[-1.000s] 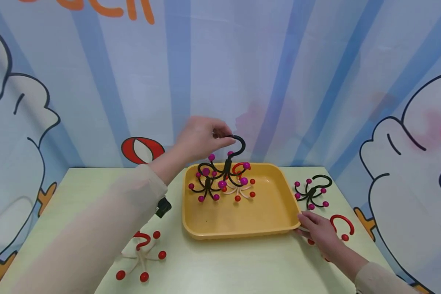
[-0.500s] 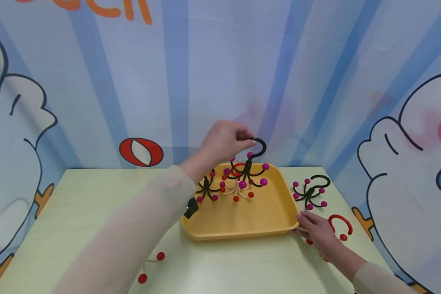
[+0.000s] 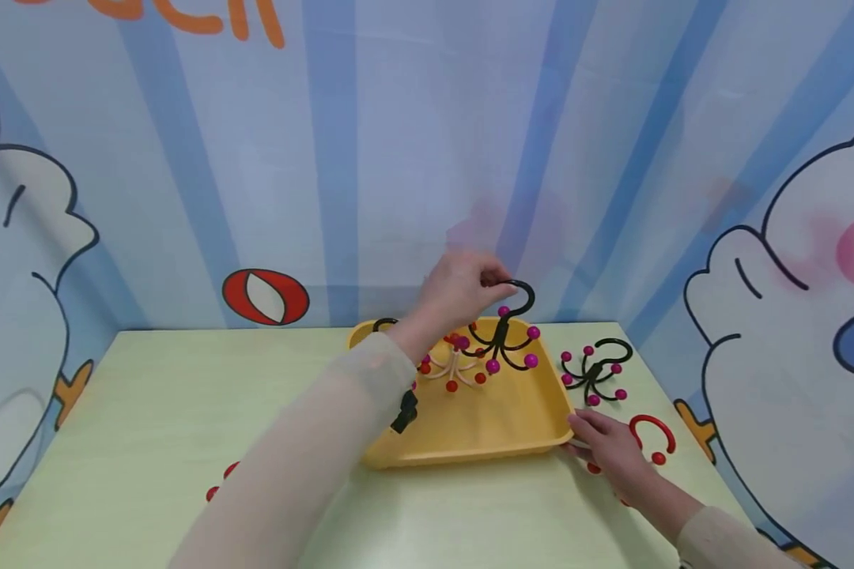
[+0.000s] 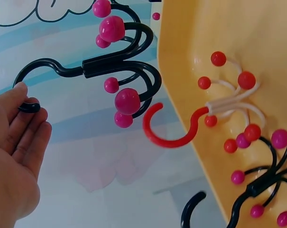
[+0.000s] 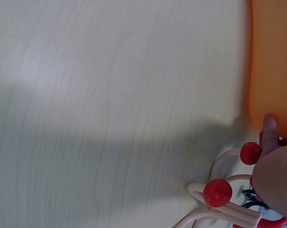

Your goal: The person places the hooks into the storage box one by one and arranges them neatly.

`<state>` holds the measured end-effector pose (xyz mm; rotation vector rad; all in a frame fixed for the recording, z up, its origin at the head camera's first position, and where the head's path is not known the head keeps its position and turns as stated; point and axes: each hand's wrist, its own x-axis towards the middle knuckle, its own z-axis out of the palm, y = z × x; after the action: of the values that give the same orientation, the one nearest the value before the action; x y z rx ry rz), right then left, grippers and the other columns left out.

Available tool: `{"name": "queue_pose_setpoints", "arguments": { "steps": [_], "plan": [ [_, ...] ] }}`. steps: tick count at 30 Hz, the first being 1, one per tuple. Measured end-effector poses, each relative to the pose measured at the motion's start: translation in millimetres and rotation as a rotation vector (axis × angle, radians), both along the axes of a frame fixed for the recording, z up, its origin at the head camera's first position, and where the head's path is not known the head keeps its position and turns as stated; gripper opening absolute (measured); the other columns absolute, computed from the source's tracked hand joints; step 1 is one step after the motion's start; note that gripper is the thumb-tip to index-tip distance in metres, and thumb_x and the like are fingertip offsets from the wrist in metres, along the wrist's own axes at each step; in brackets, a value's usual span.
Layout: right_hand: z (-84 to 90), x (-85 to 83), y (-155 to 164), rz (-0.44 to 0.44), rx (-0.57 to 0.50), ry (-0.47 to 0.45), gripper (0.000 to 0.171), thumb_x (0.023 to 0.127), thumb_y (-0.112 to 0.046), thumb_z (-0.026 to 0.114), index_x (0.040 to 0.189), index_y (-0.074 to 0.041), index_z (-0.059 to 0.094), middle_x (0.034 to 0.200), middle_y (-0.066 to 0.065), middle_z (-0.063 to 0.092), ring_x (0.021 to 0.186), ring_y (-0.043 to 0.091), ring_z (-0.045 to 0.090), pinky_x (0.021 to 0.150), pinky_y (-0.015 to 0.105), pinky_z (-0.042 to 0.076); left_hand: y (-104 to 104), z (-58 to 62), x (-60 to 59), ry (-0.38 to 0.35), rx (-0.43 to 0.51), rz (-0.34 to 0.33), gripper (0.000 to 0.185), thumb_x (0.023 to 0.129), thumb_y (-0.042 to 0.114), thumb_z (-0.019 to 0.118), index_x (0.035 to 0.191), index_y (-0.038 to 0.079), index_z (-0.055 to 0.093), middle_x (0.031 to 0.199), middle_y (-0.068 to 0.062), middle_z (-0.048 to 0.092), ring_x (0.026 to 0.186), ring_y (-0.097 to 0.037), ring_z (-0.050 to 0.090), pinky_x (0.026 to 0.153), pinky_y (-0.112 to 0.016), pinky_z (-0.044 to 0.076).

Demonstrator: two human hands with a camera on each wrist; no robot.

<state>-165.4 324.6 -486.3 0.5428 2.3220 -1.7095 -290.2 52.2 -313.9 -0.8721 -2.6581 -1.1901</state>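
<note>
Black hook [image 3: 507,336] shifted right (upright).

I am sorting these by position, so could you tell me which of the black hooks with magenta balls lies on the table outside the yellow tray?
The black hook right of the yellow tray; the left hand holds another above the tray.

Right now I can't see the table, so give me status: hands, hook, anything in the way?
Left hand holds black hook above yellow tray. Right hand rests at tray's corner, on white hook. Two hooks already in tray.
</note>
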Motion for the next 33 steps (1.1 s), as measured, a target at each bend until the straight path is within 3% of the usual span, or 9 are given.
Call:
{"name": "queue_pose_setpoints", "arguments": {
  "steps": [9,22,33],
  "plan": [
    [-0.4,0.9,-0.7,0.003,-0.007,0.011,0.055,0.113,-0.030,0.057,0.155,0.004,0.049,0.154,0.031,0.052,0.122,0.033,0.072,0.098,0.038,0.060,18.2,-19.9,-6.4,-0.020,0.035,0.011,0.013,0.100,0.030,0.077,0.102,0.018,0.083,0.091,0.009,0.073,0.083,-0.009,0.065,0.073,-0.021,0.056],
    [-2.2,-0.7,1.4,-0.011,0.000,0.021,0.053,0.112,-0.029,0.059,0.153,0.004,0.053,0.152,0.029,0.054,0.121,0.034,0.072,0.095,0.036,0.062,37.0,-41.0,-19.8,-0.009,-0.013,0.056,0.014,0.101,0.033,0.076,0.102,0.020,0.082,0.090,0.009,0.075,0.080,-0.008,0.065,0.073,-0.023,0.056],
    [-1.9,-1.0,2.1,-0.005,0.003,0.017,0.054,0.112,-0.030,0.058,0.154,0.004,0.051,0.153,0.030,0.053,0.123,0.035,0.071,0.096,0.038,0.061,46.1,-60.7,-27.9,-0.006,-0.061,0.047,0.015,0.103,0.030,0.074,0.106,0.018,0.082,0.096,0.005,0.076,0.083,-0.010,0.067,0.072,-0.022,0.056]
  ]
}}
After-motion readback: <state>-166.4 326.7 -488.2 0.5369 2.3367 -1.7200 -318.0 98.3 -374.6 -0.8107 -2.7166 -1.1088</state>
